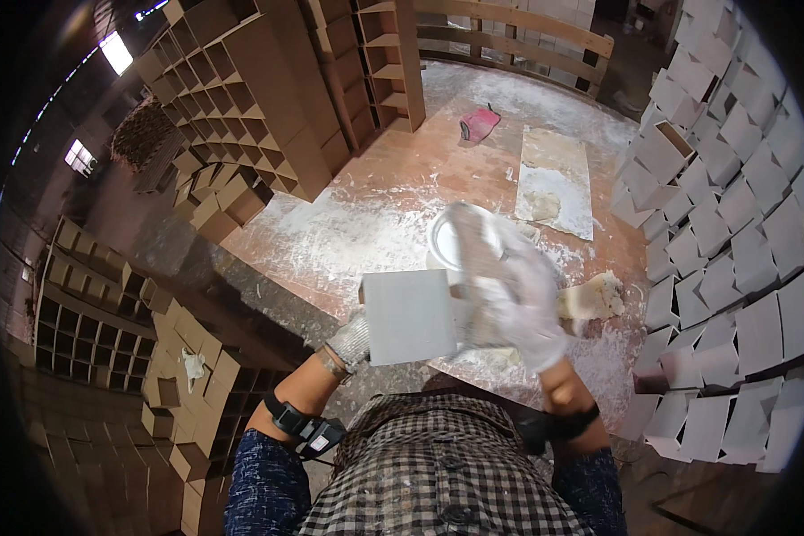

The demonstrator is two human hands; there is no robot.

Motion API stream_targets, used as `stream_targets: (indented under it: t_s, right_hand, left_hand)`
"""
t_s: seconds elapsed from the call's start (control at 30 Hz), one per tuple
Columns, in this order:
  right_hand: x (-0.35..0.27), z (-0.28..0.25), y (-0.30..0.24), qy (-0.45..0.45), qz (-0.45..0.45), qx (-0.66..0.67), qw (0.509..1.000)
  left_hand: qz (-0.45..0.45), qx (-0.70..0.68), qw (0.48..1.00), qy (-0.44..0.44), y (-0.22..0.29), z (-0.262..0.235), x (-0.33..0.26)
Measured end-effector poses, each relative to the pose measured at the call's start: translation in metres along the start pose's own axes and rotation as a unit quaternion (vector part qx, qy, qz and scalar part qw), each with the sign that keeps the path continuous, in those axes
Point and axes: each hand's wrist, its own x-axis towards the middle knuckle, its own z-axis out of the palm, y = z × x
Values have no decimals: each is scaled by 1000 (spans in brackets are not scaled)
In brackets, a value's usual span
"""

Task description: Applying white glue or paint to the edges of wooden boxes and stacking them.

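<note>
My left hand, in a knitted whitish glove, grips a square box from its left side. The box's smooth pale grey face is turned up, and it hides most of my fingers. My right hand, in a white glove, is smeared by motion just right of the box. A brownish-white blurred shape is at its fingers; I cannot make out what it is or whether it is held. Partly behind that blur, a round white container sits on the worktable, which is streaked with white.
A stained white sheet, a pink cloth and a pale crusted lump lie on the table. Stacked white boxes wall the right side. Brown open cartons tower at the far left, with more cartons stacked near left.
</note>
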Motion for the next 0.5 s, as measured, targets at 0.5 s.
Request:
stream_targets:
  t_s: [0.5]
  right_hand:
    - [2, 111, -112, -209, -13, 242, 947]
  left_hand:
    - [86, -30, 994, 61, 11, -143, -54]
